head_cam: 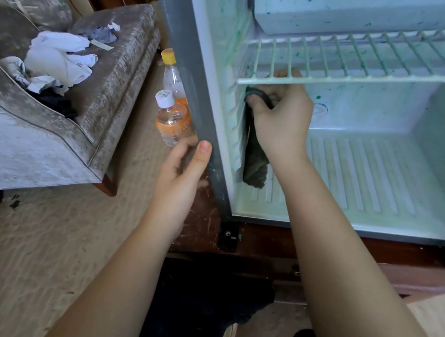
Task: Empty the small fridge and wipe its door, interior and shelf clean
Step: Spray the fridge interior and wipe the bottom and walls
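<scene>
Your right hand (280, 119) grips a dark cloth (256, 162) against the left inner wall of the fridge (189, 75).
The hand works between the wire shelf (378, 62) just above and the ribbed floor below. Your left hand (182, 173) holds the grey front edge, with two bottles (171, 122) just beside it.

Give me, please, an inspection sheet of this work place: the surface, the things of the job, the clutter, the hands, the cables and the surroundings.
Surface: fridge floor ribbed, with yellowish marks; green specks on the inner walls.
Job's things: wire shelf in place, green-stained; dark cloth hangs against the left inner wall.
Clutter: two bottles of orange drink stand on the carpet beside the fridge.
Hands: left hand grips the fridge's grey left edge; right hand holds the cloth under the shelf.
Cables: nothing seen.
Surroundings: armchair with crumpled clothes on it, to the left.
</scene>
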{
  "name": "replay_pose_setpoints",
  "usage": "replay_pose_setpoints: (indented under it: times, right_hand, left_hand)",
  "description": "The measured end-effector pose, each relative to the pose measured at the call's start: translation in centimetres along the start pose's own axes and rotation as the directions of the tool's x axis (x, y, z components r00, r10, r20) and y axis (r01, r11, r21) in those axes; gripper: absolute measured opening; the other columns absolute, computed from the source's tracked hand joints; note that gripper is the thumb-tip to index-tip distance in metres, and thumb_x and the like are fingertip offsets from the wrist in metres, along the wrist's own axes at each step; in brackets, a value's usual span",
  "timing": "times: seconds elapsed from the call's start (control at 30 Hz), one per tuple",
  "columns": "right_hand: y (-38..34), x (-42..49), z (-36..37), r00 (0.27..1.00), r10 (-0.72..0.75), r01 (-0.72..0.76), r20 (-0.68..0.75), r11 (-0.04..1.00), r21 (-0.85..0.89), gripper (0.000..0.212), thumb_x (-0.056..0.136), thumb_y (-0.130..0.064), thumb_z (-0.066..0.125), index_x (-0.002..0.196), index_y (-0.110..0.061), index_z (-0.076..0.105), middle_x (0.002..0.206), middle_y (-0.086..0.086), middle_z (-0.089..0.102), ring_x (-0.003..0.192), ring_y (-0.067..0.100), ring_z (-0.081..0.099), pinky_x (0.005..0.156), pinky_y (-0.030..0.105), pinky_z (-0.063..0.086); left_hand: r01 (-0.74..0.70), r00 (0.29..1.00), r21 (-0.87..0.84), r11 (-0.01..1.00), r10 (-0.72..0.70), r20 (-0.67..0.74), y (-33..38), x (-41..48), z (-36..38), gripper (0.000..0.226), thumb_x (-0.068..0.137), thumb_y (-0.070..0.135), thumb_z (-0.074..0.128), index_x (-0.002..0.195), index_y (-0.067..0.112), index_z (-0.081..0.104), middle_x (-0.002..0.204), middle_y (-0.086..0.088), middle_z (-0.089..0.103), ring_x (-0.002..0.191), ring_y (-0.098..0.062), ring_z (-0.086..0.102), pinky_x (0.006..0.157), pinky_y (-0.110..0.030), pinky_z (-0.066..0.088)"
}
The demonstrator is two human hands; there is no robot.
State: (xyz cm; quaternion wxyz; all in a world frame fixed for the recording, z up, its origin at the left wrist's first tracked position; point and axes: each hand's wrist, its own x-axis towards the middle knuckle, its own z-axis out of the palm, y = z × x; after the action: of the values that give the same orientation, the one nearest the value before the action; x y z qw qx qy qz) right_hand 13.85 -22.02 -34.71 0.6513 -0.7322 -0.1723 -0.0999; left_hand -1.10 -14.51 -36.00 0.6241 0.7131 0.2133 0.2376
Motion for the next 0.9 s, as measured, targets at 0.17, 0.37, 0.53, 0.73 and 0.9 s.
replay_pose_setpoints:
  times: [0.17, 0.37, 0.53, 0.73, 0.9]
  right_hand:
    - [-0.7, -2.4, -1.8, 0.989, -0.116, 0.114, 0.091, 0.993, 0.026, 0.031, 0.078, -0.002, 0.070, 0.091, -0.020, 0.048, 0.080, -0.005, 0.065, 0.082, 0.007, 0.064, 0.079, 0.016, 0.048]
    - [-1.6, -3.5, -4.0, 0.950, -0.137, 0.127, 0.281, 0.990, 0.054, 0.040, 0.078, -0.001, 0.071, 0.081, -0.033, 0.045, 0.082, -0.001, 0.073, 0.082, 0.010, 0.067, 0.085, 0.023, 0.051]
    - [-1.4, -1.7, -2.8, 0.977, -0.057, 0.057, 0.204, 0.998, 0.006, 0.031, 0.078, -0.002, 0.070, 0.085, -0.025, 0.051, 0.077, -0.013, 0.064, 0.076, 0.004, 0.062, 0.078, 0.011, 0.046]
    - [0.1, 0.8, 0.1, 0.999, 0.024, -0.024, -0.030, 1.000, 0.014, 0.035, 0.082, -0.004, 0.068, 0.071, -0.030, 0.047, 0.081, -0.005, 0.064, 0.082, 0.012, 0.062, 0.080, 0.024, 0.050]
    - [1.1, 1.4, 2.2, 0.984, 0.073, -0.055, -0.163, 0.992, 0.113, 0.014, 0.083, -0.003, 0.065, 0.089, -0.013, 0.058, 0.088, 0.002, 0.070, 0.091, 0.020, 0.068, 0.084, 0.032, 0.053]
  left_hand:
    - [0.012, 1.000, -0.014, 1.000, -0.012, -0.013, 0.6, -0.4, 0.4, 0.049, 0.089, 0.049, 0.057, 0.118, 0.010, 0.060, 0.102, 0.013, 0.068, 0.105, -0.010, 0.064, 0.092, -0.047, 0.054]
    - [0.032, 0.999, -0.015, 0.999, -0.033, -0.035, 0.9, -0.8, 0.6, 0.040, 0.092, 0.043, 0.052, 0.119, 0.014, 0.061, 0.114, 0.002, 0.068, 0.109, -0.017, 0.064, 0.095, -0.050, 0.052]
    - [0.026, 0.999, 0.010, 1.000, -0.026, -0.021, 0.7, -0.5, 0.5, 0.034, 0.090, 0.044, 0.051, 0.116, 0.025, 0.062, 0.113, 0.007, 0.069, 0.107, -0.012, 0.065, 0.093, -0.044, 0.054]
    - [-0.021, 1.000, 0.037, 0.999, 0.021, 0.004, 0.3, -0.1, 0.0, 0.034, 0.084, 0.049, 0.051, 0.110, 0.030, 0.063, 0.114, 0.007, 0.068, 0.107, -0.012, 0.065, 0.092, -0.043, 0.055]
    - [-0.033, 0.999, 0.052, 0.998, 0.031, 0.029, -0.2, 0.4, -0.3, 0.033, 0.090, 0.046, 0.052, 0.114, 0.026, 0.062, 0.111, 0.010, 0.069, 0.107, -0.010, 0.065, 0.089, -0.039, 0.057]
